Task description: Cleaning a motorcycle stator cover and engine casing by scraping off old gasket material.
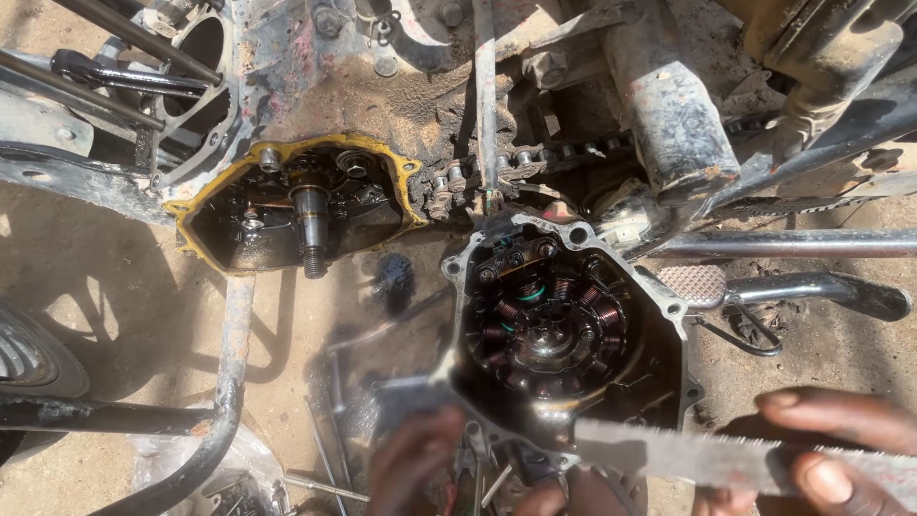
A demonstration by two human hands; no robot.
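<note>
My left hand [425, 468] grips the lower edge of a grey metal engine side cover [673, 311] whose inside shows a ring of copper stator coils [554, 325]. A flat grey hacksaw blade [707, 457] lies across that lower edge, pinched in my right hand [841, 449] at the bottom right. Above left, the opened engine case [296, 196] has a yellow gasket rim and a steel shaft [312, 229] sticking out. A greasy drive chain [516, 162] runs to the right from it.
A footrest peg and lever [812, 287] jut out at right. Rusty frame tubes [229, 382] cross the left side above sandy ground. Loose tools and rods [325, 459] lie near the bottom. A tyre edge [29, 358] shows at far left.
</note>
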